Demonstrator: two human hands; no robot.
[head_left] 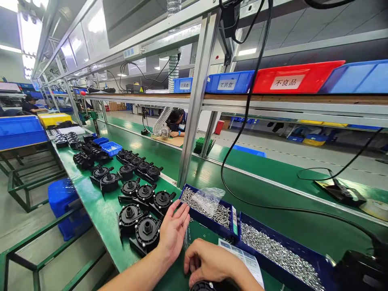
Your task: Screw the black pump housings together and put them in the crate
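My left hand (174, 230) lies palm up with its fingers stretched out, beside the near left corner of a dark blue bin (209, 227) of long screws (222, 215). No object shows on its palm. My right hand (214, 260) is bent downward with curled fingers, just above a black round housing (202, 286) cut off by the bottom edge. Whatever its fingertips pinch is hidden. Left of my left hand stand several black pump-like housings (147, 229) with round tops and short central spouts. A second dark blue bin (257, 259) holds small shiny nuts (281, 254).
Clear plastic film (209, 198) lies over the screws. A printed sheet (245, 258) sits by the nuts. A black cable (233, 194) hangs across the green bench (112, 218). A metal post (194, 109) rises behind the bins. Another person (178, 121) works across the bench.
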